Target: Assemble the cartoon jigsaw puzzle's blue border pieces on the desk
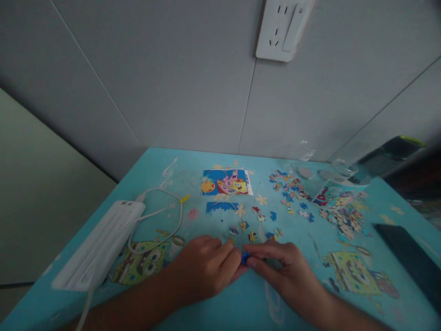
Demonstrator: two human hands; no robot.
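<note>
Near the front middle of the table, my right hand (284,264) pinches a small blue jigsaw piece (245,258) between thumb and fingertips. My left hand (208,266) is closed against the same piece from the other side, its curled fingers hiding part of it. An orange-yellow bit shows at the top of the left fingers; what it belongs to I cannot make out. Just beyond the hands lie several loose jigsaw pieces (252,236). Farther back is a joined blue strip of jigsaw (222,207), and behind it a cartoon picture card (226,182).
A white power strip (103,241) with a looped cable (181,216) lies at the left. Piles of jigsaw pieces (346,221) spread at the right beside a clear container with a printed label (339,195). A dark flat object (409,262) rests at the right edge.
</note>
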